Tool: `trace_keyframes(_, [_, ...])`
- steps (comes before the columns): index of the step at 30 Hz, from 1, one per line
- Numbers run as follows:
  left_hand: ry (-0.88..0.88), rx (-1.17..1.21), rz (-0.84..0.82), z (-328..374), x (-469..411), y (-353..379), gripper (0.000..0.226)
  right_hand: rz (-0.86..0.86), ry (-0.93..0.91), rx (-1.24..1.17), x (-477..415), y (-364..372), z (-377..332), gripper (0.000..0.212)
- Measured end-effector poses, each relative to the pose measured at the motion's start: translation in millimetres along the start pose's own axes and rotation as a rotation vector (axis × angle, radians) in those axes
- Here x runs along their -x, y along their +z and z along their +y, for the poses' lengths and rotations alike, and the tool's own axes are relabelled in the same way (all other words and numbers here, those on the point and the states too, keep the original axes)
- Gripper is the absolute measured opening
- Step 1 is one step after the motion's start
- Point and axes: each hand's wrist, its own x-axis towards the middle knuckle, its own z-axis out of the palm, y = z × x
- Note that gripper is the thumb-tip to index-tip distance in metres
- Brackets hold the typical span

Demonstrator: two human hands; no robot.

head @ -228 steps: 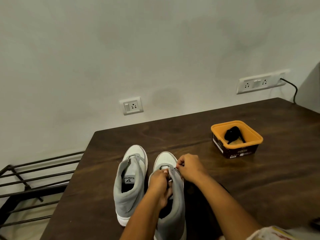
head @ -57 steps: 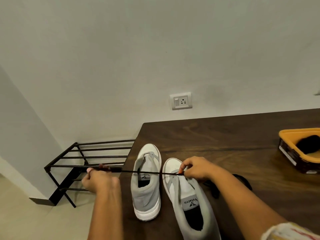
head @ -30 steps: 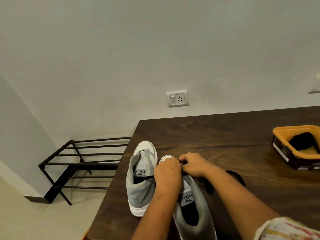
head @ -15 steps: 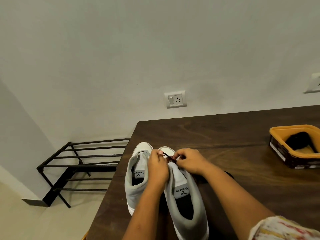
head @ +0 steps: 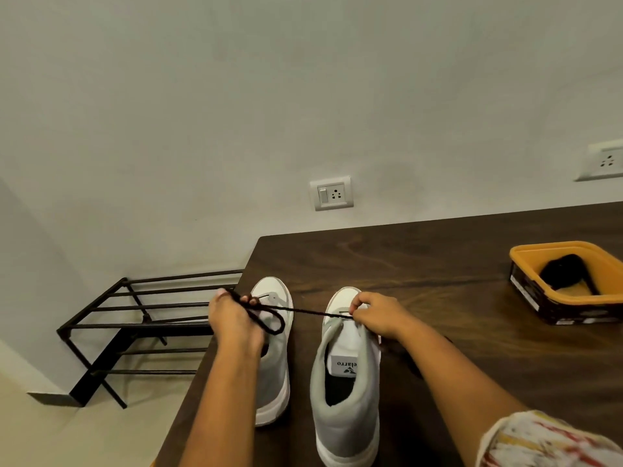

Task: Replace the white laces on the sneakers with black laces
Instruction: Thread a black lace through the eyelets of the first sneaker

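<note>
Black cord lace [head: 303, 310] runs taut between the two hands, low over a dark wooden counter [head: 455, 365]. The left hand [head: 232, 318], out past the counter's edge, has its fingers curled round the lace, and a slack loop hangs below the fist. The right hand [head: 377, 316] pinches the same lace between thumb and forefinger at the toe-end eyelets of the right grey and white sneaker [head: 347, 382]. The left grey and white sneaker [head: 278, 365] stands just beside it, and neither shoe shows a white lace.

The step looks like drawing the lace through the front eyelets. To do it well, the right hand should pin the shoe and keep the cord flat at the eyelet while the left draws steadily, stopping once both ends look even. A spare black lace [head: 563, 273] waits in the orange-rimmed tub [head: 566, 246], well apart.
</note>
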Motion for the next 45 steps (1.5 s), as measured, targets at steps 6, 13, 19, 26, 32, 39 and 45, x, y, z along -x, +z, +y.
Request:
trace_keyframes(6, [0.299, -0.428, -0.16, -17, 14, -3, 0.015, -0.048, -0.041, -0.007, -7, -8, 6, 0.021])
trace_keyframes(13, [0.378, -0.692, -0.423, -34, 16, -3, 0.013, 0.194, 0.109, 0.432, -4, -28, 8, 0.029])
trace_keyframes(19, [0.281, -0.594, -0.81, -46, 45, 18, 0.008, -0.222, -0.34, -0.551, 22, -26, -45, 0.058])
trace_keyframes(26, [0.42, -0.59, -0.654, -41, 33, 17, 0.018, 0.127, -0.259, -0.444, 13, -34, -30, 0.02])
trace_keyframes(32, [0.304, -0.561, -0.632, -43, 26, 8, 0.016, 0.449, 0.033, -0.179, -6, -43, 3, 0.036])
trace_keyframes(39, [0.234, -0.56, -0.783, -53, 37, 15, 0.017, 0.022, -0.338, -0.474, 13, -24, -34, 0.032])
trace_keyframes(45, [0.417, -0.852, -0.784, -69, 29, 4, 0.038, 0.011, -0.291, -0.235, 10, -17, -31, 0.018])
